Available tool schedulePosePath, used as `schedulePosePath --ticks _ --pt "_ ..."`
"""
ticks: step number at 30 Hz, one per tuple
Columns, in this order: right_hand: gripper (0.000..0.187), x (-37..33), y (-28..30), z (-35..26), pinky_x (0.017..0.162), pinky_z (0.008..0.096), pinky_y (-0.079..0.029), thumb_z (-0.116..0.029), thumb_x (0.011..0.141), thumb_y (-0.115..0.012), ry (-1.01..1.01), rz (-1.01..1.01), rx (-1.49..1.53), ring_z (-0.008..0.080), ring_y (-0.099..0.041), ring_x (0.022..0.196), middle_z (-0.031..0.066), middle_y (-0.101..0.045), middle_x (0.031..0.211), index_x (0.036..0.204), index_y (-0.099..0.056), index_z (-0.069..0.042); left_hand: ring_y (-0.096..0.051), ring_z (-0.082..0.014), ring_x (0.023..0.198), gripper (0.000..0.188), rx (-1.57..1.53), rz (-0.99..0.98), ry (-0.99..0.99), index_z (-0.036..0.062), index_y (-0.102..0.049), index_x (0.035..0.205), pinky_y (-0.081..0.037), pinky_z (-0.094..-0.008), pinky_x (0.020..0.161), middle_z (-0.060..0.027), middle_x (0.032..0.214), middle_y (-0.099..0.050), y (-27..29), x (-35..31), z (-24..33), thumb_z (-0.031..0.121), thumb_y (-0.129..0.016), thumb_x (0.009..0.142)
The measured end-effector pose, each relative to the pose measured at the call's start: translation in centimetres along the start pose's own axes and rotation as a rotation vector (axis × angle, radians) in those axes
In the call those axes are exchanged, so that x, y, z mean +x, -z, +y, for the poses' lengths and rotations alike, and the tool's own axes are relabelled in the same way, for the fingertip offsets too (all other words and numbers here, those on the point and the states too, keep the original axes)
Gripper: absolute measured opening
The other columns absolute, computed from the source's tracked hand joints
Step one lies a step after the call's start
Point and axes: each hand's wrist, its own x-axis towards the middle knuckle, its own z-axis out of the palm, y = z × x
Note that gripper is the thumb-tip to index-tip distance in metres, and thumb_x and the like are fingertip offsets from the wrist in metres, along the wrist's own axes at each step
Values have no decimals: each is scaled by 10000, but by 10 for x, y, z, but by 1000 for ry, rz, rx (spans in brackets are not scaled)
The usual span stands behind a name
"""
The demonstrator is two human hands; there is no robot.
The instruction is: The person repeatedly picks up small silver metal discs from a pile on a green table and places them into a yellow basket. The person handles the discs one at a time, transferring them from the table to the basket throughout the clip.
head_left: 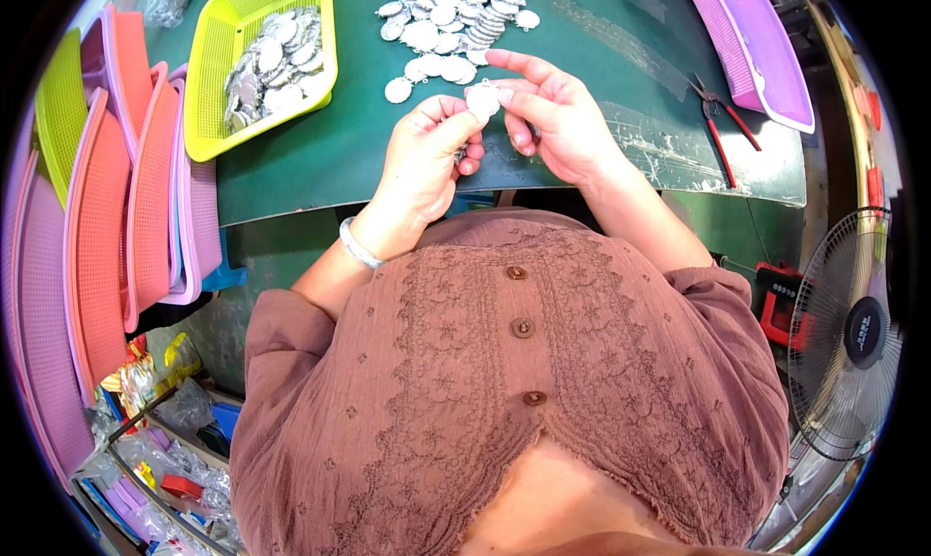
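Note:
A silver round medal [483,100] with a scalloped edge is held up over the near part of the table. My left hand [432,144] pinches it between thumb and forefinger. More silvery pieces show partly under its curled fingers, too hidden to count. From the other side, my right hand [553,110] has its thumb tip at the medal's edge. Its index finger points out past the medal, and its lower fingers are curled. Just beyond both hands lies a loose pile of similar silver medals [446,18], with one single medal [398,90] at its near left.
A yellow-green basket [199,120] of medals stands on the green table [291,183] at left. Red-handled pliers [713,120] and a purple basket [795,115] are at right. Stacked coloured baskets [97,236] line the left side; a fan [863,333] stands lower right.

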Motion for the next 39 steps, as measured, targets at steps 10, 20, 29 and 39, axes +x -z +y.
schedulePosePath --ticks 10,20,29,39 --pt "328 0 2 2 454 180 -374 -84 849 -524 -44 31 66 57 -465 536 96 -610 913 1162 -471 -3 -467 -75 558 94 27 -41 63 67 -523 791 -344 -191 459 -6 672 -514 1 0 -2 109 -605 811" --pt "251 -6 135 -124 605 268 -427 -39 853 -480 484 328 23 166 -521 782 154 -575 981 1093 -501 29 -503 -108 628 94 -15 -145 119 33 -532 876 -382 -191 483 -47 746 -532 20 -10 26 117 -541 835" --pt "385 -23 264 -185 732 269 -453 -105 765 -644 517 1145 -659 174 -559 876 98 -588 987 1114 -535 16 -543 -172 818 179 191 135 -481 -14 -532 986 -461 -274 708 -105 932 -565 78 8 133 96 -525 846" --pt "386 31 129 -102 818 323 -457 -186 767 -605 563 447 -1301 216 -579 959 132 -600 1048 1126 -544 -59 -546 -82 834 246 599 361 -780 -17 -538 1046 -452 -204 703 -71 974 -569 76 12 125 32 -569 807"
